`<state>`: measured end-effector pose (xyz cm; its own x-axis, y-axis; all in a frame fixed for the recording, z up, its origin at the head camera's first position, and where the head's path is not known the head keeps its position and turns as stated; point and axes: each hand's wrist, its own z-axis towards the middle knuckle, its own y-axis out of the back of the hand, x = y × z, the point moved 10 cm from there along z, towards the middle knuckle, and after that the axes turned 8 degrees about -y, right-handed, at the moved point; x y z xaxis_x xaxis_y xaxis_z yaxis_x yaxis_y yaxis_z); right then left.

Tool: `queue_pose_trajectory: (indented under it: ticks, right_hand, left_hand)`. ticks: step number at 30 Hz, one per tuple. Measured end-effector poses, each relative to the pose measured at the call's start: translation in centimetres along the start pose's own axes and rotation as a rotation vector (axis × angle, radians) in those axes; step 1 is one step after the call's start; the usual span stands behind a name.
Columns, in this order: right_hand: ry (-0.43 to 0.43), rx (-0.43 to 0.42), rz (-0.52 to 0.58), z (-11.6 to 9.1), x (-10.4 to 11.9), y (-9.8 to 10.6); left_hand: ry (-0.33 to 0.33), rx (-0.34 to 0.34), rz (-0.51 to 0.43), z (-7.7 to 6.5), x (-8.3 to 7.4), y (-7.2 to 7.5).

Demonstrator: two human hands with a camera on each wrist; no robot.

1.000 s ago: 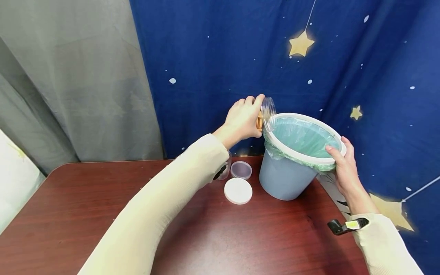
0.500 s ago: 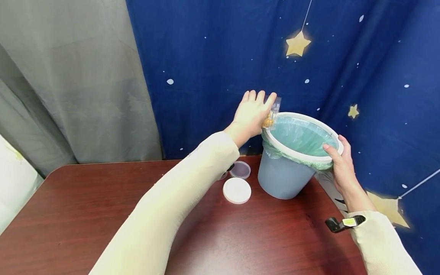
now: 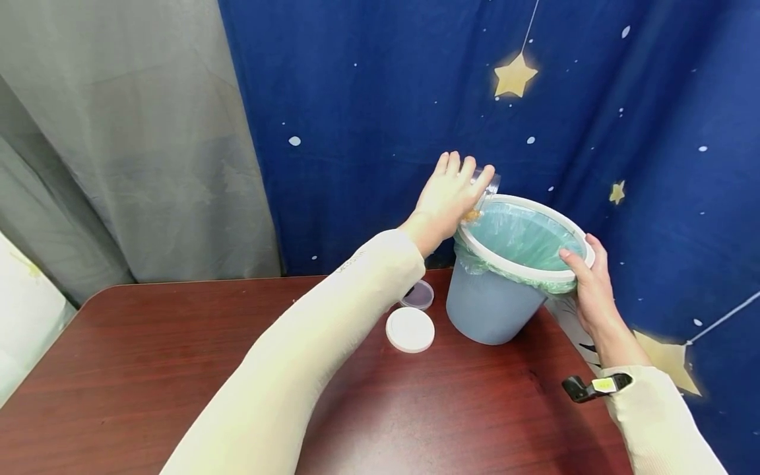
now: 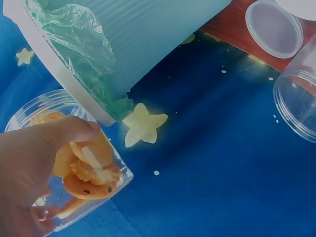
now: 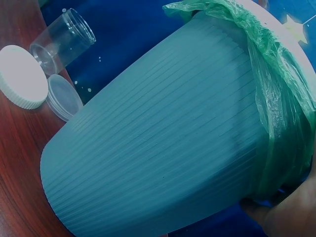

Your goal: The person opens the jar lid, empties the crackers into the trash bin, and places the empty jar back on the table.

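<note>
My left hand (image 3: pixel 448 198) grips a clear plastic jar (image 4: pixel 123 174), tipped on its side with its mouth at the left edge of the bin. Orange-brown biscuit-like pieces (image 4: pixel 91 183), one with dark dots, lie inside the jar in the left wrist view. The blue-grey trash bin (image 3: pixel 489 303) leans to the right, its white rim over a green plastic liner (image 3: pixel 525 237). On the bin's right side my right hand (image 3: pixel 594 293) holds the rim, thumb over the inside and fingers outside.
A white screw lid (image 3: pixel 410 330) and a translucent lid (image 3: pixel 420 295) lie on the reddish-brown table (image 3: pixel 148 369) left of the bin. A second clear jar (image 5: pixel 61 42) stands beside them, hidden behind the left sleeve in the head view. A blue curtain (image 3: pixel 368 132) hangs behind.
My left hand has moved right with the jar, and the jar has tilted further over the bin's rim. My right hand and the bin have stayed nearly still.
</note>
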<state>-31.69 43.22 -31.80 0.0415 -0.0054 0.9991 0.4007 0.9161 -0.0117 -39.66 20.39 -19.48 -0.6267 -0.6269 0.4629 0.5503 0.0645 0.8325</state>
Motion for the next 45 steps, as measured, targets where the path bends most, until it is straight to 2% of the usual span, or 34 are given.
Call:
queue_pose_trajectory:
  ticks: [5, 9, 13, 18, 26, 36, 45]
  right_hand:
    - [-0.011, -0.005, -0.011, 0.2, -0.3, 0.1]
    - [0.000, 0.004, -0.015, 0.2, 0.0, 0.0]
    - [-0.004, -0.001, -0.013, 0.2, 0.0, 0.0]
    - [-0.017, 0.005, -0.030, 0.3, -0.3, -0.1]
    - [-0.018, 0.001, -0.040, 0.2, -0.3, -0.1]
    - [-0.014, -0.009, -0.048, 0.3, -0.3, 0.3]
    - [-0.013, -0.015, -0.067, 0.0, -0.4, 0.1]
  left_hand:
    - [-0.057, -0.044, 0.089, 0.2, -1.0, 0.8]
    - [-0.068, -0.106, 0.129, 0.6, -1.6, 1.4]
    - [-0.095, -0.137, 0.159, 0.9, -2.6, 1.6]
    - [-0.164, -0.108, 0.225, 1.3, -4.0, 1.3]
    - [-0.215, -0.054, 0.280, 1.8, -4.8, 0.7]
    - [-0.256, -0.060, 0.333, 2.0, -5.8, 0.7]
    - [-0.426, -0.054, 0.598, 1.7, -8.5, 0.0]
